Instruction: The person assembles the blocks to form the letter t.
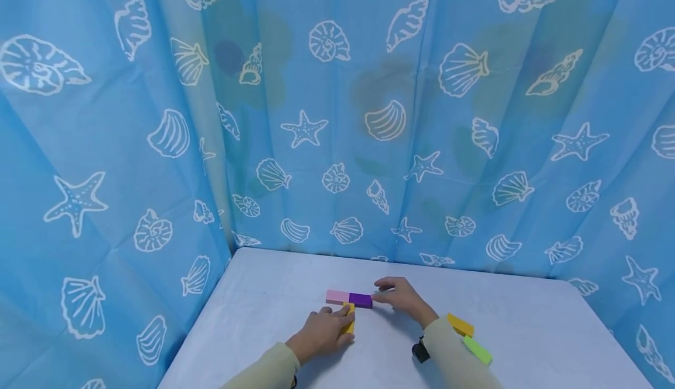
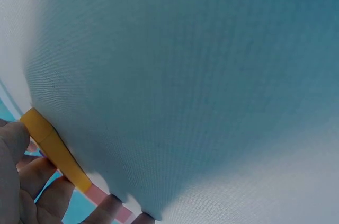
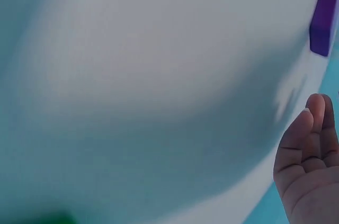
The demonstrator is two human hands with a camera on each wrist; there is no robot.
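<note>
A pink block (image 1: 337, 296) and a purple block (image 1: 361, 300) lie end to end in a row on the white table. My left hand (image 1: 321, 333) pinches a yellow block (image 2: 63, 155) between thumb and fingers. That block points toward the row, its far end by the spot where pink and purple meet; whether they touch is unclear. In the left wrist view, fingers partly cover the pink block (image 2: 98, 194). My right hand (image 1: 403, 298) hovers just right of the purple block, fingers loosely bent and holding nothing. The right wrist view shows a gap between its fingertips and the purple block (image 3: 322, 23).
Another yellow block (image 1: 460, 324) and a lime green block (image 1: 478, 350) lie beside the right forearm, their ends close together. Behind the white table (image 1: 532, 313) hangs a blue curtain (image 1: 337, 143) with white shell prints, which also runs along the left side.
</note>
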